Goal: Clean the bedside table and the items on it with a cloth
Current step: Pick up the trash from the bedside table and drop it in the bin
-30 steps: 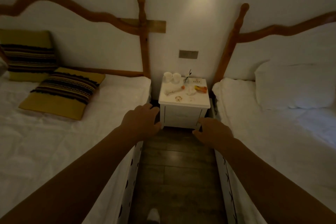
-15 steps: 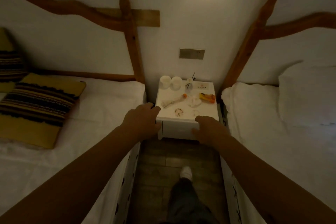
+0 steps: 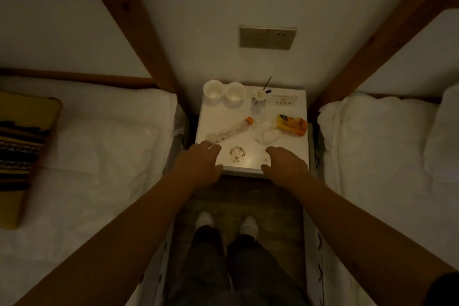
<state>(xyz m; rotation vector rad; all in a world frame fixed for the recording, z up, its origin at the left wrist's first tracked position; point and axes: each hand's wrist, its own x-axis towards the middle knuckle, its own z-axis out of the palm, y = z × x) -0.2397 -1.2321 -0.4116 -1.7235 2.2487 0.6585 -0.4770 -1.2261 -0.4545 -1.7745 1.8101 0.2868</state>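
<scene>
A: Hands?
B: Left hand (image 3: 201, 162) & right hand (image 3: 285, 164) both loose, empty, over bedside table (image 3: 250, 129) front edge.
A: Stuff?
B: Bottle (image 3: 229, 131) mid-table, two cups (image 3: 223, 93) at back, orange wrapper (image 3: 291, 124) right side.

The person's forearms are bare to above the elbow; a dark sleeve (image 3: 447, 288) edge shows at the right arm's upper end. The left hand (image 3: 202, 165) and right hand (image 3: 285, 165) wear no gloves. Dark grey trousers (image 3: 233, 268) cover both legs, and the shoes (image 3: 248, 225) are white.
</scene>
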